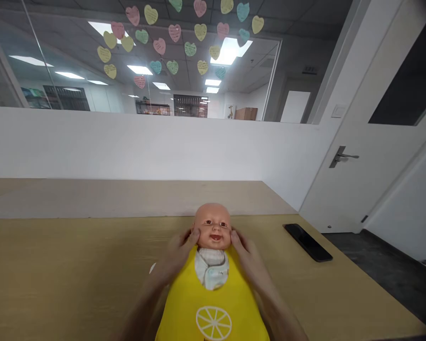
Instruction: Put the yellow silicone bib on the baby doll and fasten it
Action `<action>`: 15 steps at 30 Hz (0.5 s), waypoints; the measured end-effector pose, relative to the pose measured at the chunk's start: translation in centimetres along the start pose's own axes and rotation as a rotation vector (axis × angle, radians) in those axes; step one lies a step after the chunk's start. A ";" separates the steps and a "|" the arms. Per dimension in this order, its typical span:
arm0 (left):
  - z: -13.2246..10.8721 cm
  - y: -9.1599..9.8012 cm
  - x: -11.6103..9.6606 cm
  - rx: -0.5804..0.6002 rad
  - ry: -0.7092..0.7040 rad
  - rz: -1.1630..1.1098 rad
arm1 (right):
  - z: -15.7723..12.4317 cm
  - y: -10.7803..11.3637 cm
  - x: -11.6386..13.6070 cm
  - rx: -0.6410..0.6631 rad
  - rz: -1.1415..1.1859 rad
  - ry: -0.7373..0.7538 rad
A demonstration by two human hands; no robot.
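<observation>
Left hand [181, 248] and right hand [244, 246] flank the doll's head [212, 218], thumbs [195, 235] at its cheeks; can't tell if hidden fingers pinch anything tbh.

Baby doll [213, 215], bald pinkish head at far end, facing camera, on wood-tone surface [92, 270]. Yellow bib [184, 298] covers its front, bottom out of view; white citrus-slice print [214, 323], rounded neck opening showing pale patterned collar [213, 274].

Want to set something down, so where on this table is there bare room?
The widest bare patch of table lies left of the left hand. A smaller one lies between the right hand and the black phone. The middle is crowded: both hands touch the sides of the doll's head, above its yellow bib.
</observation>
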State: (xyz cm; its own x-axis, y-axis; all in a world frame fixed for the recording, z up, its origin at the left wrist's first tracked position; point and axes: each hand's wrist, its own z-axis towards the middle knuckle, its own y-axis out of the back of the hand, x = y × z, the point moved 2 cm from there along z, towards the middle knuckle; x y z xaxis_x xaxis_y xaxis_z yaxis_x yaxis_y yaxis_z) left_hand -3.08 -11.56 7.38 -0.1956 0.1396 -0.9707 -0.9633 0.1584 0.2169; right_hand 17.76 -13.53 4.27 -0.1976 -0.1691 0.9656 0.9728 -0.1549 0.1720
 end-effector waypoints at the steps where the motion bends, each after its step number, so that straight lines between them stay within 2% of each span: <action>1: -1.3 0.0 -0.2 0.003 -0.024 -0.015 | -1.6 0.2 0.7 -0.034 0.019 -0.019; 4: -5.6 0.0 -0.2 0.018 -0.052 -0.058 | -6.4 0.6 2.3 -0.093 0.072 -0.085; 8: -11.6 -0.1 0.4 0.120 -0.066 -0.124 | -12.5 0.9 2.9 -0.007 0.224 -0.142; 12: -16.3 -0.1 1.0 0.171 -0.081 -0.132 | -17.0 1.0 1.6 0.096 0.341 -0.194; 15: -18.9 -0.5 1.6 0.201 -0.106 -0.105 | -19.1 1.0 -0.4 0.032 0.393 -0.282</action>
State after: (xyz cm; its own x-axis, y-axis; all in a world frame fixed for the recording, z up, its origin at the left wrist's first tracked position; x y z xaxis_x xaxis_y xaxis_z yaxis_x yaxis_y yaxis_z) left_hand -6.37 -29.85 3.78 -0.0657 0.2118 -0.9751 -0.9191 0.3677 0.1418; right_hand 16.55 -32.24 0.30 0.2218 0.0620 0.9731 0.9713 -0.1014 -0.2150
